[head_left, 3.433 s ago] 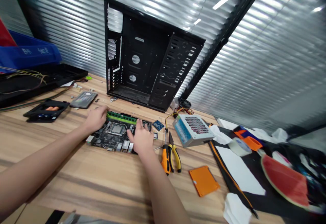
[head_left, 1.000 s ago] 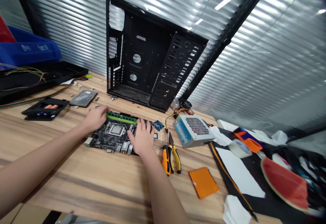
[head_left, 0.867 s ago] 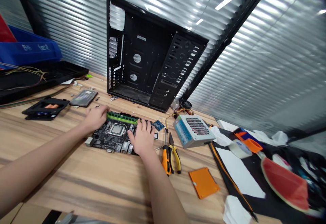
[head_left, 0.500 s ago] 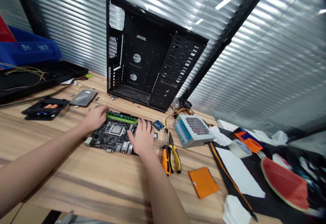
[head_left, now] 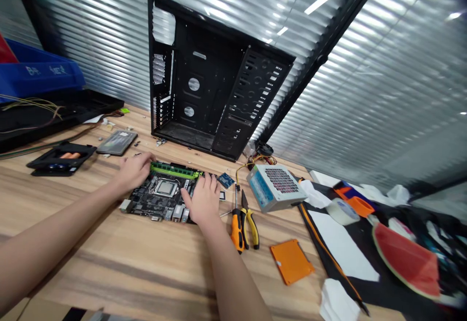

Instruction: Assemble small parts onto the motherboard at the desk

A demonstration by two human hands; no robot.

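A black motherboard (head_left: 149, 199) lies flat on the wooden table, its processor socket facing up and green memory slots along its far edge. My left hand (head_left: 135, 171) is at the board's far left corner, fingers curled over the edge and pressed together. On the board's right side rests my right hand (head_left: 202, 197), its fingers apart and lying over the surface and far edge. Just right of that hand are a small blue circuit board (head_left: 225, 180), an orange-handled screwdriver (head_left: 237, 231) and yellow-handled pliers (head_left: 252, 228).
Behind the board stands an open black computer case (head_left: 204, 82). A power supply (head_left: 277, 187) and an orange plate (head_left: 292, 261) are on the right. To the left lie a hard drive (head_left: 117, 142), a black bracket (head_left: 62, 159) and a black panel (head_left: 73, 112).
The view has shifted slightly. Both hands remain at the motherboard; the right hand's fingers have moved a little over its right side.
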